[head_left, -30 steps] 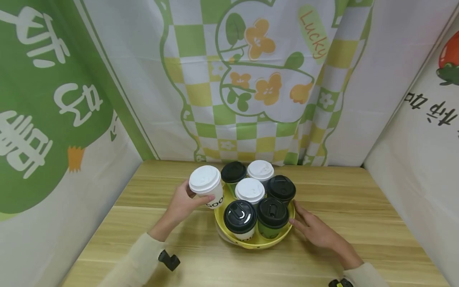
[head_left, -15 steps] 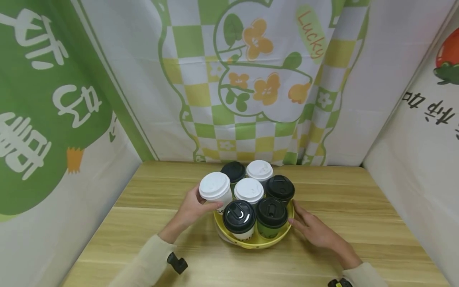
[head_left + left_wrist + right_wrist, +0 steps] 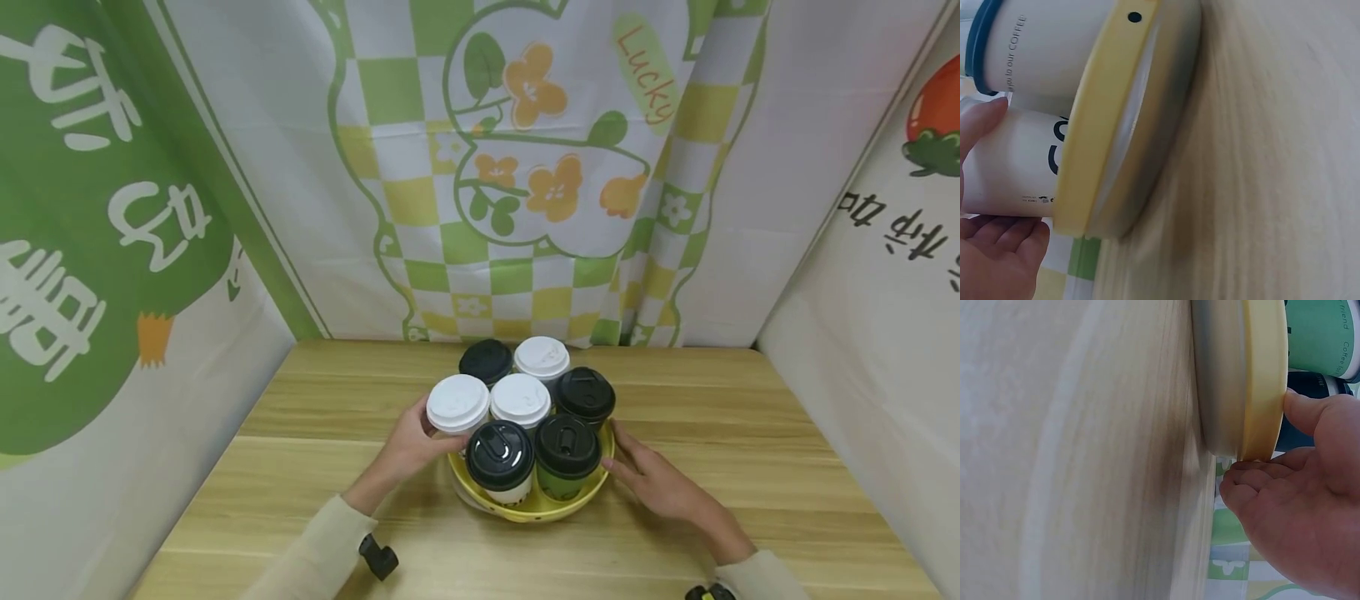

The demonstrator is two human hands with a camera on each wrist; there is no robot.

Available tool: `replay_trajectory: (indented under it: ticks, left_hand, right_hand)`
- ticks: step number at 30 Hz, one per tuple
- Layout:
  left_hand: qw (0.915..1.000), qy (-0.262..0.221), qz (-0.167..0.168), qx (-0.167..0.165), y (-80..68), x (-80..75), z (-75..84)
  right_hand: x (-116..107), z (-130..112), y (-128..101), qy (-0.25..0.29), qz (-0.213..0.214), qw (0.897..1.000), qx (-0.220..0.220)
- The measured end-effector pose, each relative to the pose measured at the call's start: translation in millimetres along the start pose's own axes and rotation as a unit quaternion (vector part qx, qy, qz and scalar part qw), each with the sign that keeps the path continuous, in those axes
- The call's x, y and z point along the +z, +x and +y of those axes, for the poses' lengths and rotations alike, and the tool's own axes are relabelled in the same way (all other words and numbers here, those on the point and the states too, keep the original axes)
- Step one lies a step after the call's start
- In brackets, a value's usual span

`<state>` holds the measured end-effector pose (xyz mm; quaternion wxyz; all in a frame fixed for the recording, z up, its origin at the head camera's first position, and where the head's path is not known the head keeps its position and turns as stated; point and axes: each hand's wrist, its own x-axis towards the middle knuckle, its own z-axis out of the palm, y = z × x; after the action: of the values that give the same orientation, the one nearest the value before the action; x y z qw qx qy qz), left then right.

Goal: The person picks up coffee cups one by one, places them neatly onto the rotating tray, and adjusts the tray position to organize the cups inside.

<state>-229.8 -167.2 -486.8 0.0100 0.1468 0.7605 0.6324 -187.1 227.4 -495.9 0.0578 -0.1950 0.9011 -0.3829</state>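
My left hand (image 3: 411, 443) holds a white paper coffee cup with a white lid (image 3: 457, 405), thumb on its near side and fingers on its far side. The cup (image 3: 1007, 165) stands upright at the left side of a round yellow tray (image 3: 538, 515); the tray's wall hides its base in the left wrist view. My right hand (image 3: 660, 482) grips the tray's right edge, with the thumb on the rim and the fingers against the outer wall (image 3: 1263, 394). Crowded on the tray are several other lidded cups, including a green cup with a black lid (image 3: 567, 454) and a cream one (image 3: 501, 462).
The tray rests on a wood-grain table (image 3: 315, 392). A green-and-white checked curtain (image 3: 517, 275) hangs behind the table's back edge. Printed cloth walls (image 3: 217, 358) stand at the left and right sides.
My left hand has carried the white-lidded cup right and down, from above the tray's left edge into place beside the other cups. My right hand has stayed at the tray's edge.
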Motion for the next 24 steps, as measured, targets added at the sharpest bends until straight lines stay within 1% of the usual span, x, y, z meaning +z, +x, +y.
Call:
replay_trajectory:
  ticks: [4, 12, 18, 24]
  left_hand:
    - [1.0, -0.002, -0.003, 0.0, -0.1, 1.3, -4.0]
    - [0.9996, 0.025, 0.006, 0.009, 1.3, 3.0, -10.8]
    - [0.999, 0.04, 0.011, 0.015, -0.8, 4.5, -10.7]
    - [0.9989, 0.042, 0.004, 0.021, -2.9, 4.9, -10.9]
  right_hand:
    - [0, -1, -1, 0.003, -0.002, 1.0, 0.004]
    - [-1, -2, -1, 0.009, -0.005, 1.0, 0.007]
    - [0, -2, -1, 0.015, -0.006, 1.0, 0.004]
    - [-1, -1, -1, 0.005, -0.004, 1.0, 0.008]
